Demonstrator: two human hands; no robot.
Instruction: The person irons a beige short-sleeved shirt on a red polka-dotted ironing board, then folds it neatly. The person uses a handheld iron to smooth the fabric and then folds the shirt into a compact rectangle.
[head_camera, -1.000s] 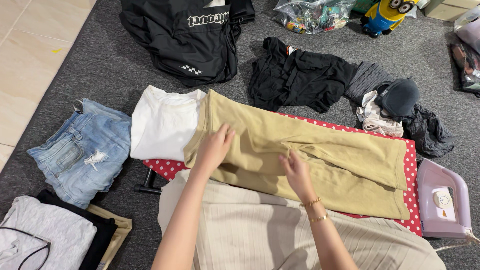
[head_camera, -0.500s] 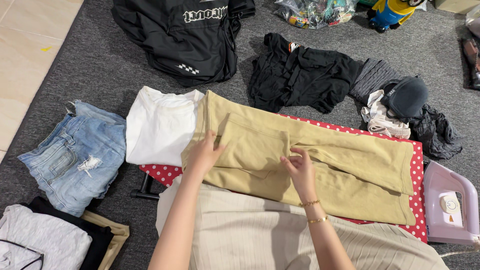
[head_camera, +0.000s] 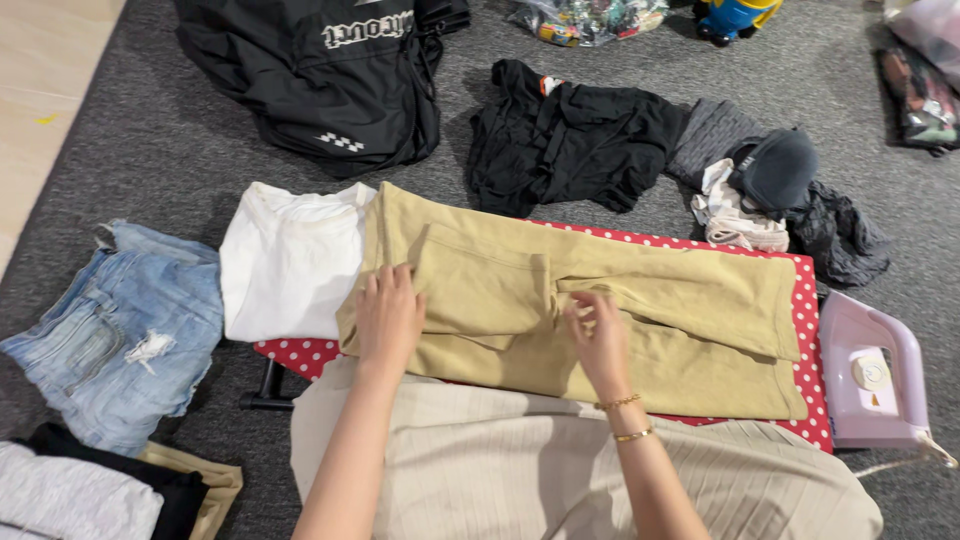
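Tan trousers (head_camera: 600, 300) lie flat across the dotted ironing board (head_camera: 815, 330). Left hand (head_camera: 388, 318) presses flat at 9 o'clock; right hand (head_camera: 598, 335) apparently pinches the crotch fold. Fabric judged soft, light; best gripped at waistband.

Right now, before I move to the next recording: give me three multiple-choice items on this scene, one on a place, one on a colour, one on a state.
1. Where is the iron? A right end of the board; B on the jeans; C on the tiles.
2. The board cover is: A blue striped; B red with white dots; C plain green.
3. The left hand is: A lifted; B flat on the tan trousers; C holding the iron.

A: it sits by the board's right end. B: dotted red edge shows. B: palm lies on the cloth.
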